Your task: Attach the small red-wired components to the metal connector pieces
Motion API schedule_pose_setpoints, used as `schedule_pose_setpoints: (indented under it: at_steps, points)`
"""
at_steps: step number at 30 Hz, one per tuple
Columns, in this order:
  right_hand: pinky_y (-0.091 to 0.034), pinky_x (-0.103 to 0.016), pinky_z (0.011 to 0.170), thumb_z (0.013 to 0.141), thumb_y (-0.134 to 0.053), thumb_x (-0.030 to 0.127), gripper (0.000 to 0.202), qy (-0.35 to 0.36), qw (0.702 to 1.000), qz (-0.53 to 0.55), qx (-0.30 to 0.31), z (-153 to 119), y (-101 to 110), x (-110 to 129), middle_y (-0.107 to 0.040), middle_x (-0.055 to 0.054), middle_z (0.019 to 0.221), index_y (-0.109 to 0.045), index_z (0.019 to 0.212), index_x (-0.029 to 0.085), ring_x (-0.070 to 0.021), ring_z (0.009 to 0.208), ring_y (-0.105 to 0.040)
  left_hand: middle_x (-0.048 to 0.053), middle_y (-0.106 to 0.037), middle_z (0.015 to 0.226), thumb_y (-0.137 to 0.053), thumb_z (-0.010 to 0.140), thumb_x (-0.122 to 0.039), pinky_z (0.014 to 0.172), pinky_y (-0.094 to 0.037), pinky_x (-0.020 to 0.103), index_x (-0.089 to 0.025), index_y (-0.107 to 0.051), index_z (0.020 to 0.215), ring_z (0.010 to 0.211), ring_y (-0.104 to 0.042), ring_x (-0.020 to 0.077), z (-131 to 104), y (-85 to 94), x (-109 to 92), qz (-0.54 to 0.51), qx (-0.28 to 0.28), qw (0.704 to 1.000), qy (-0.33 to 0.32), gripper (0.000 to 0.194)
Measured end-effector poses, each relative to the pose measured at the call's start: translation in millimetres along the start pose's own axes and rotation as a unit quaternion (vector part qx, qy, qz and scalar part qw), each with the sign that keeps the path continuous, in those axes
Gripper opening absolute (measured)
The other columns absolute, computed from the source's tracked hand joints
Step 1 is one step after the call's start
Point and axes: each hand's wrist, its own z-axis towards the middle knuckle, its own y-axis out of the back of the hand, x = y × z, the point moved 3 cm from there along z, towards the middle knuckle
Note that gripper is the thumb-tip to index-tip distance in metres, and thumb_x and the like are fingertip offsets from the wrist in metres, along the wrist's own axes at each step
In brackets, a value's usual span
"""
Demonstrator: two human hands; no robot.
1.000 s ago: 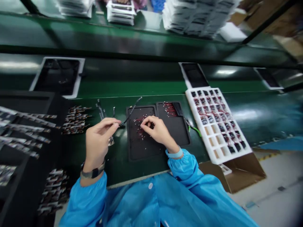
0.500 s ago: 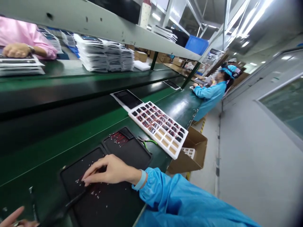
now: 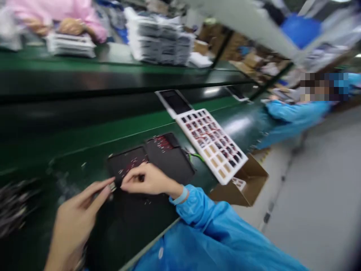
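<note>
My left hand (image 3: 76, 218) is at the lower left, thumb and forefinger pinched on a small component (image 3: 113, 186) with a pale metallic end. Close beside it, my right hand (image 3: 150, 178) has its fingertips pressed together above a black tray (image 3: 176, 167). Whatever those fingertips hold is too small and blurred to make out. Thin red wires (image 3: 163, 142) with tiny white ends lie on the far part of the black tray, and more red wires (image 3: 134, 162) lie just beyond my right hand.
A white compartment tray (image 3: 235, 172) holds dark parts with red wires; several compartments are unfilled. Green-handled pliers (image 3: 196, 155) lie beside it. A cardboard box (image 3: 255, 178) stands below the bench edge. A dark tangled pile (image 3: 17, 205) is at left. Co-workers in pink (image 3: 56, 11) and blue (image 3: 296, 118) sit beyond.
My left hand has come up from the lower left corner to meet my right hand, bringing the small component. The pliers-like dark tool near the left hand is out of sight. The view has swung left.
</note>
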Motion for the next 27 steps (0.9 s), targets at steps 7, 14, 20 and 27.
schedule_pose_setpoints:
  at_steps: [7,14,20,27]
  points:
    - [-0.046,-0.027,0.065,0.092,-0.074,0.040,0.024,-0.038,0.997,-0.065,-0.016,11.7,6.1,7.4,-0.066,-0.001,0.071,-0.075,0.089,0.017,-0.0134,0.064,-0.055,0.006,-0.077,0.080,-0.080,0.086,-0.037,0.070,-0.055,0.029,-0.021,-0.083,0.094,0.073,-0.069,0.0190,9.5,-11.7,12.4,-0.115,-0.016,0.993,-0.008,0.018]
    - [-0.040,-0.027,0.061,0.091,-0.072,0.041,0.024,-0.052,0.992,-0.117,0.008,10.8,0.0,5.6,-0.057,0.002,0.065,-0.075,0.086,0.018,-0.0127,0.061,-0.047,0.008,-0.081,0.091,-0.078,0.087,-0.034,0.073,-0.055,0.032,-0.022,-0.085,0.096,0.080,-0.072,0.0215,4.1,-11.5,9.8,-0.122,0.008,0.992,-0.017,0.017]
    - [-0.039,-0.027,0.061,0.091,-0.072,0.039,0.023,-0.077,0.990,-0.109,0.053,11.3,3.6,2.4,-0.057,0.002,0.065,-0.074,0.086,0.017,-0.0121,0.061,-0.045,0.005,-0.082,0.090,-0.077,0.088,-0.029,0.076,-0.057,0.033,-0.023,-0.085,0.093,0.081,-0.075,0.0221,5.3,-11.3,5.8,-0.089,0.046,0.995,-0.025,0.011]
    - [-0.041,-0.027,0.064,0.089,-0.075,0.039,0.025,-0.133,0.974,-0.100,0.153,11.8,9.5,-4.2,-0.066,-0.001,0.072,-0.077,0.086,0.015,-0.0126,0.066,-0.051,0.003,-0.082,0.087,-0.077,0.087,-0.027,0.075,-0.056,0.032,-0.024,-0.084,0.091,0.080,-0.075,0.0211,4.1,-16.7,6.3,-0.071,0.121,0.990,-0.008,0.009]
